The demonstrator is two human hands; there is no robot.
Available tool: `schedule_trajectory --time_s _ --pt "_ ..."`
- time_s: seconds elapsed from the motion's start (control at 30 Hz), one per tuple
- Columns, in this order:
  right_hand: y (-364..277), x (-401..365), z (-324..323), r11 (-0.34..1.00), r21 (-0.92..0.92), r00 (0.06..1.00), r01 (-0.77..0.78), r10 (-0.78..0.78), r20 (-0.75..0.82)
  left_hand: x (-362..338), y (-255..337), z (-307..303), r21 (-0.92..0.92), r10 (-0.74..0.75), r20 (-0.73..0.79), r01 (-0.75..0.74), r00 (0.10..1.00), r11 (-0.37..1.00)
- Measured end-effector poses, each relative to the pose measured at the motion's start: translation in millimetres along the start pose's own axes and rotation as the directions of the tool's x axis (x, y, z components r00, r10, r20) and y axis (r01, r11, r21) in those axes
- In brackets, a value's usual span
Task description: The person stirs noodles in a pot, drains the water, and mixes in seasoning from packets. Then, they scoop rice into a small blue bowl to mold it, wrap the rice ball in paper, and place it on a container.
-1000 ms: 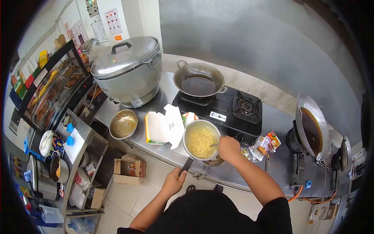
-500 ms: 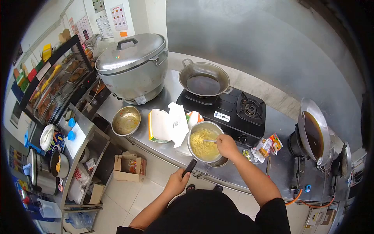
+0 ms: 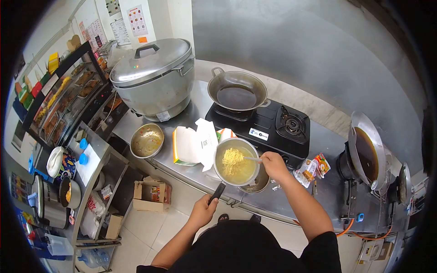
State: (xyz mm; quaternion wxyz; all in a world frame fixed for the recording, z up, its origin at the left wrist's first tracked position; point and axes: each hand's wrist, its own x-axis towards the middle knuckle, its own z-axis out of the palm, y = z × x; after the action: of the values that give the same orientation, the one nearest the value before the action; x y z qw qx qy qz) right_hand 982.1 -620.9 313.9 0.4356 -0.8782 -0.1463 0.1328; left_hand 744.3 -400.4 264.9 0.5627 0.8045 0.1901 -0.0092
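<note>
My left hand (image 3: pixel 203 211) is closed around the black handle of a saucepan (image 3: pixel 236 140), which I hold over the counter's front edge. Pale yellow broth fills part of it. In my right hand (image 3: pixel 274 164) is a metal utensil (image 3: pixel 253 159); its far end is hidden under a clump of instant noodles (image 3: pixel 233 158) raised at the broth's surface. A metal bowl (image 3: pixel 261 182) sits partly behind the saucepan on the right. To the left stands an open paper takeaway box (image 3: pixel 185 145), its white lid flap (image 3: pixel 207 144) beside the saucepan.
Behind is a black gas stove (image 3: pixel 264 132) with a wok (image 3: pixel 237 91) on its left burner. A large rice cooker (image 3: pixel 154 82) and a used metal bowl (image 3: pixel 147 141) are at left. Opened food packets (image 3: pixel 313 168) lie at right, near a wok of dark oil (image 3: pixel 365 152).
The saucepan has shifted slightly left and up. The noodles are now gathered in a raised clump, and my right hand has moved a little to the right.
</note>
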Motion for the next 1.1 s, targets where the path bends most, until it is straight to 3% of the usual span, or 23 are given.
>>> schedule_trajectory --time_s 0.3,0.5,0.67,1.0,1.1 --pt "8 -8 -14 0.996 0.045 0.996 0.076 -0.074 -0.053 1 -18 -1 -0.061 -0.011 0.03 0.013 0.999 0.998" --pt "7 -14 -26 0.993 0.106 0.999 -0.044 0.046 -0.015 -4 -7 -4 -0.058 -0.001 -0.001 0.0 1.0 0.998" --pt "7 -11 -33 0.994 0.107 1.0 -0.005 0.007 -0.023 -2 -14 -4 -0.16 -0.081 0.052 0.088 0.995 0.983" --pt "0 1 -44 0.994 0.081 0.997 0.074 -0.071 -0.043 -2 -16 -1 -0.227 -0.085 0.063 0.097 0.994 0.969" --pt "-6 2 -46 0.992 0.125 1.0 0.013 -0.01 -0.017 -3 -18 -1 -0.221 -0.084 0.063 0.096 0.994 0.971"
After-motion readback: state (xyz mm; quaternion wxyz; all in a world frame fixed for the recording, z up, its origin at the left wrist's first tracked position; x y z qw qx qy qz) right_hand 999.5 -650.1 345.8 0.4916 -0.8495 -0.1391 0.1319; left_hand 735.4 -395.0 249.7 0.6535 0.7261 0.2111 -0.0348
